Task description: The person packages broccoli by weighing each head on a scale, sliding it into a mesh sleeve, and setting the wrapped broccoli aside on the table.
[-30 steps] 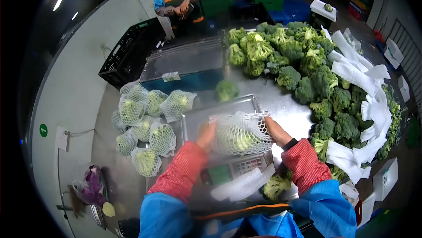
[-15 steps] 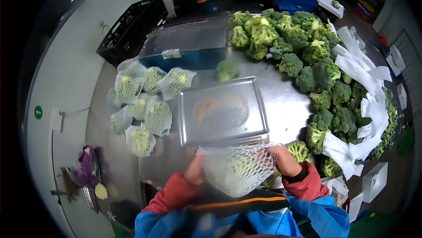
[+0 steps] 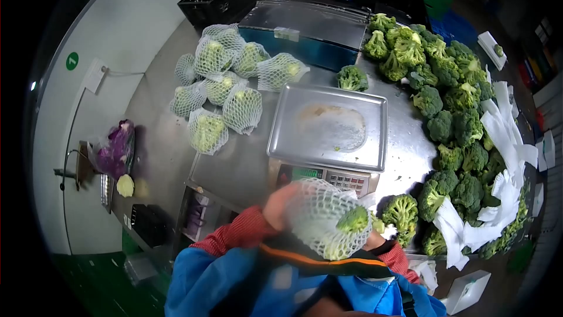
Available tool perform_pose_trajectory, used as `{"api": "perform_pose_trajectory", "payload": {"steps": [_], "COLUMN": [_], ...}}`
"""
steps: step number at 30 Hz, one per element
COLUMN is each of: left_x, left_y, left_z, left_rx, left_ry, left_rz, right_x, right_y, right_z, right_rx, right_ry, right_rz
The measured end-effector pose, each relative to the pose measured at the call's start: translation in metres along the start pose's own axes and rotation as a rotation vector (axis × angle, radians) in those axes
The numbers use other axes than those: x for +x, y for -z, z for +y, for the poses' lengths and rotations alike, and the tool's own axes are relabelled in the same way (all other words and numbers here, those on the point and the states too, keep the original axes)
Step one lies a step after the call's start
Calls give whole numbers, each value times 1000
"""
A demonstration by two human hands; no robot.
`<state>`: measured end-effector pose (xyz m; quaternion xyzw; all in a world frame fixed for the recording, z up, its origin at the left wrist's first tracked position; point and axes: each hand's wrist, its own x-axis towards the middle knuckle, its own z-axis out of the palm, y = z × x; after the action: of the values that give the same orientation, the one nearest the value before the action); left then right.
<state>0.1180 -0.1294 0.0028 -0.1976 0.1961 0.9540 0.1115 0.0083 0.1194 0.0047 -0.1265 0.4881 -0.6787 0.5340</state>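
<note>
Netted broccoli (image 3: 328,217) has moved bodyward between left hand (image 3: 278,207), clamped on it, and right hand (image 3: 374,240), grip hidden.

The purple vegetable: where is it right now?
In the head view, the purple vegetable lies on the metal table at the left, just beyond the pale cut piece.

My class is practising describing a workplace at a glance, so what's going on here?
A person holds a head of broccoli in a white mesh sleeve close to their body, with the left hand at one side and the right hand at the other. In front of them is a scale with a bare metal tray. More sleeved heads sit together to the left, while unsleeved broccoli is heaped on the right beside loose white sleeves.
</note>
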Motion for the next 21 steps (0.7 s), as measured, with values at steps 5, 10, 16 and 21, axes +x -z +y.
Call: {"api": "perform_pose_trajectory", "payload": {"steps": [5,10,16,21], "left_x": [30,81,83,85], "left_y": [-23,9,-10,-6], "left_z": [0,13,58,80], "left_rx": [76,352,464,1110], "left_ry": [-118,-159,-32,-278], "left_rz": [60,-35,198,478], "right_x": [20,78,80,62], "right_y": [29,60,53,85], "right_z": [25,1,-44,-53], "right_rx": [200,961,558,-428], "right_ry": [49,-26,-103,57], "right_rz": [131,266,247,666]}}
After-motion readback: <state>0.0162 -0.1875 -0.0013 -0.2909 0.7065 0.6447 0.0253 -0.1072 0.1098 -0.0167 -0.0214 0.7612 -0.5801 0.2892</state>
